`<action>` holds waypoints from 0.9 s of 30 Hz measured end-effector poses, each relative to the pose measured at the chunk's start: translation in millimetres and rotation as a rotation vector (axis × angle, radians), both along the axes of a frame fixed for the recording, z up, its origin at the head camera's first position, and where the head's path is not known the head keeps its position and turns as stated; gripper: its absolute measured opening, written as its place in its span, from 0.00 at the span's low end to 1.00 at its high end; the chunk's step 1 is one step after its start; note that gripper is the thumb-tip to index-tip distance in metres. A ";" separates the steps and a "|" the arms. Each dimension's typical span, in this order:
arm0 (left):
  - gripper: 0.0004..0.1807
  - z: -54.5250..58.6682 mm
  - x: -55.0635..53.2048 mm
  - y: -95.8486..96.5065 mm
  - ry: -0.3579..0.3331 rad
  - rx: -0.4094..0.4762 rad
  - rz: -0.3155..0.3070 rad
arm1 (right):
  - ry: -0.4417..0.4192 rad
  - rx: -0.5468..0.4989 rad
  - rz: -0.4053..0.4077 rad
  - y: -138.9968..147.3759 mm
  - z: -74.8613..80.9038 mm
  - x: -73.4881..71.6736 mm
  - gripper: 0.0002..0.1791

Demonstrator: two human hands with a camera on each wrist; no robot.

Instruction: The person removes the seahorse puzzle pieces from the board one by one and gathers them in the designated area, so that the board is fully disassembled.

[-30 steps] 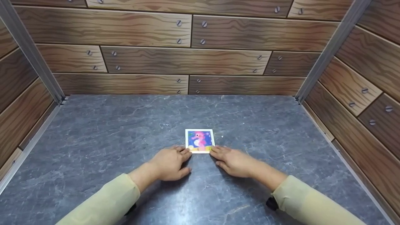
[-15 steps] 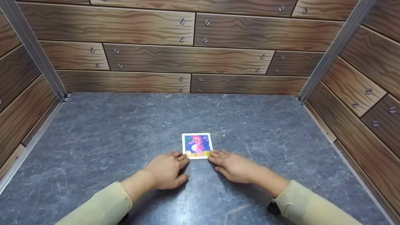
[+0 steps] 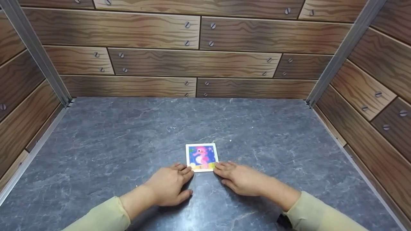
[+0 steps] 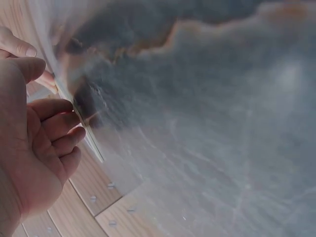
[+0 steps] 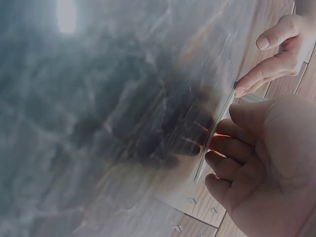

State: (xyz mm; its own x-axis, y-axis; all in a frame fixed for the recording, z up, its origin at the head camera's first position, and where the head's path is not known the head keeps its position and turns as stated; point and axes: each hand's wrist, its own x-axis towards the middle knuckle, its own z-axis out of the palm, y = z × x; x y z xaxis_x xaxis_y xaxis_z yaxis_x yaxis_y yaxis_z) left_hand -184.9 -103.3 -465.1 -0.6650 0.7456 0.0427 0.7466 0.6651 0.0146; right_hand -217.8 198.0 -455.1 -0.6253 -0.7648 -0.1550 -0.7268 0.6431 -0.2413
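Note:
A square white-bordered picture panel (image 3: 202, 156) lies flat on the grey marbled tabletop, showing a pink seahorse on blue. At its near left corner, the fingertips of my left hand (image 3: 170, 186) rest on the edge, palm down, thumb apart on the table. My right hand (image 3: 242, 178) mirrors this at the near right corner, fingers laid on the border. Seen almost edge-on, the panel is a thin strip beside the left hand (image 4: 42, 148) in the left wrist view. The right wrist view has the right hand (image 5: 261, 163) with relaxed fingers against it.
A wood-plank-patterned wall (image 3: 154, 61) closes the back, and similar panels stand at left and right. Grey metal posts (image 3: 340, 48) mark the back corners. Tiny white specks (image 3: 230, 140) dot the tabletop right of the panel.
Both hands and the seahorse panel have slid together towards the person, down in the head view. The fingertips have stayed on its two near corners. The head view has shifted slightly.

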 end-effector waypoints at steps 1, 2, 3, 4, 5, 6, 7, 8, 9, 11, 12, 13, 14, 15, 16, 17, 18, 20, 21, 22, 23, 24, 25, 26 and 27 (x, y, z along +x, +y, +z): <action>0.34 -0.2 1.1 -0.3 0.003 0.002 -0.004 | -0.002 0.003 -0.001 -0.1 0.7 1.0 0.28; 0.34 -0.4 1.9 -0.7 0.002 0.003 -0.009 | -0.002 0.007 0.000 -0.1 1.3 2.0 0.28; 0.34 -0.8 2.2 -1.1 -0.003 0.005 -0.012 | -0.001 0.009 0.001 0.0 1.8 3.0 0.28; 0.34 -0.7 2.7 -1.5 -0.009 0.006 -0.013 | -0.003 0.011 0.002 0.2 2.2 3.9 0.28; 0.33 -0.6 2.9 -1.9 -0.019 0.009 -0.014 | -0.005 0.013 0.001 0.3 3.1 4.8 0.28; 0.33 -0.4 3.6 -2.5 -0.029 0.013 -0.014 | -0.010 0.011 0.000 0.3 3.1 5.7 0.28; 0.33 -0.1 3.9 -3.2 -0.039 0.019 -0.014 | -0.015 0.009 0.000 0.4 3.2 6.6 0.28; 0.33 0.2 4.2 -3.8 -0.051 0.024 -0.014 | -0.017 0.008 0.000 0.7 3.0 7.3 0.28; 0.32 0.6 4.7 -4.1 -0.056 0.029 -0.016 | -0.020 0.007 0.001 0.9 3.0 8.1 0.28; 0.32 1.6 5.9 -4.8 -0.062 0.037 -0.022 | -0.023 0.002 0.004 1.1 2.8 9.5 0.28; 0.32 1.9 6.4 -5.2 -0.060 0.041 -0.027 | -0.023 0.002 0.006 1.1 2.6 10.2 0.28; 0.31 1.6 6.7 -5.6 -0.056 0.043 -0.032 | -0.021 0.003 0.007 1.5 2.5 11.1 0.28; 0.31 1.4 7.3 -5.9 -0.051 0.045 -0.037 | -0.020 0.001 0.010 1.6 2.6 12.1 0.28; 0.31 1.3 7.8 -6.3 -0.045 0.046 -0.042 | -0.021 0.000 0.013 1.7 2.7 13.1 0.28; 0.30 0.8 8.2 -6.6 -0.037 0.048 -0.047 | -0.020 0.000 0.017 2.0 2.9 14.2 0.28; 0.30 0.3 8.8 -7.1 -0.027 0.050 -0.050 | -0.022 -0.002 0.021 2.2 3.4 15.3 0.28; 0.30 -0.3 9.5 -7.5 -0.016 0.051 -0.054 | -0.024 -0.007 0.026 2.3 3.7 16.2 0.28; 0.29 -1.7 10.5 -8.4 0.004 0.055 -0.060 | -0.023 -0.012 0.036 2.6 4.4 18.0 0.28; 0.29 -2.4 10.9 -8.9 0.010 0.058 -0.062 | -0.023 -0.012 0.037 2.8 5.0 18.8 0.28; 0.29 -2.9 11.1 -9.4 0.016 0.061 -0.065 | -0.023 -0.014 0.040 2.7 5.6 19.5 0.27; 0.29 -3.2 11.3 -10.0 0.019 0.064 -0.068 | -0.022 -0.015 0.040 2.4 6.0 19.9 0.27; 0.29 -3.4 11.1 -10.3 0.020 0.066 -0.073 | -0.016 -0.012 0.040 2.2 6.3 20.3 0.27; 0.29 -3.7 10.6 -10.7 0.021 0.070 -0.078 | -0.011 -0.008 0.038 1.6 6.6 20.7 0.28; 0.29 -3.6 10.0 -11.2 0.024 0.074 -0.082 | -0.005 -0.004 0.037 1.0 7.2 21.1 0.28; 0.29 -3.7 9.0 -12.0 0.030 0.082 -0.089 | 0.000 0.000 0.036 0.3 7.5 21.4 0.28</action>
